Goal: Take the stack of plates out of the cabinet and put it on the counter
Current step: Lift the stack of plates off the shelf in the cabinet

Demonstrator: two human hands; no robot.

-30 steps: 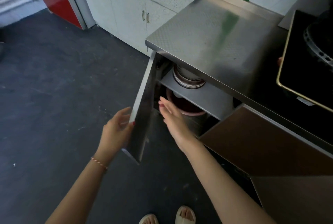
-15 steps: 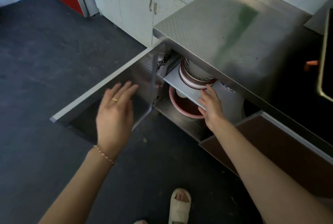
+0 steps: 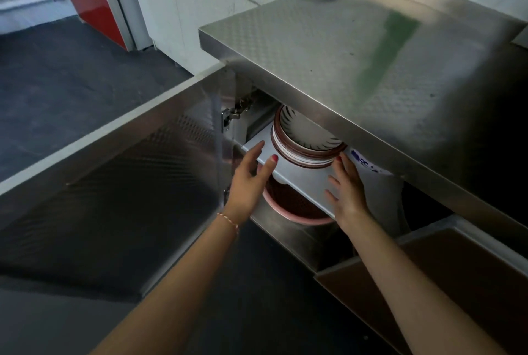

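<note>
The stack of plates [image 3: 305,151], white with brown rims and a patterned bowl on top, sits on the upper shelf [image 3: 297,177] of the open steel cabinet, half hidden under the counter [image 3: 343,48]. My left hand [image 3: 251,180] reaches in at the stack's left side with fingers spread, the thumb close to its rim. At the stack's right side is my right hand [image 3: 347,186], also open, with a fingertip at the rim. Neither hand grips the plates.
The cabinet door [image 3: 120,183] stands swung wide open to the left. A pink colander [image 3: 291,208] sits on the lower shelf under the plates. A blue-patterned dish [image 3: 365,163] lies right of the stack. A brown drawer front [image 3: 428,283] juts out at lower right.
The door has swung fully open and my left hand has left it, moving in to the stack's left side. My right hand has shifted up to the stack's right edge.
</note>
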